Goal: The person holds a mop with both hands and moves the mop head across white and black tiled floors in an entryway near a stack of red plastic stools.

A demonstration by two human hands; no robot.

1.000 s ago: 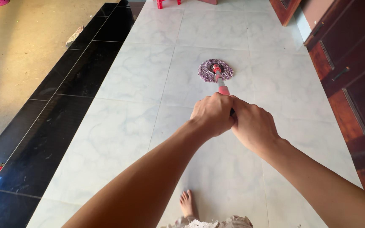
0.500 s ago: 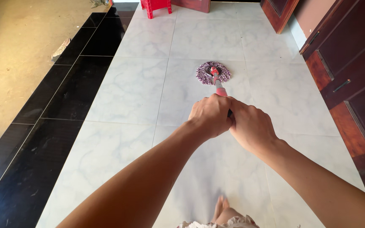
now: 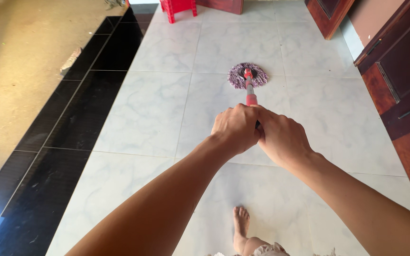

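Gripping the mop handle (image 3: pixel 251 97) mid-frame, both fists, left hand (image 3: pixel 236 128) and right hand (image 3: pixel 283 140), are closing tight, pressing the mop head (image 3: pixel 247 76) flat on the tiles (image 3: pixel 157 104).

**Bare arms, bare foot, a pale frilled hem**

On my feed both forearms are bare from the bottom edge up to the wrists: no sleeves, no watch, no bands. I see no rings or gloves on the left hand (image 3: pixel 236 128) or the right hand (image 3: pixel 283 137). Below the hands, a bare foot (image 3: pixel 241 226) shows, and just under it a pale, frilly fabric hem (image 3: pixel 269 250).
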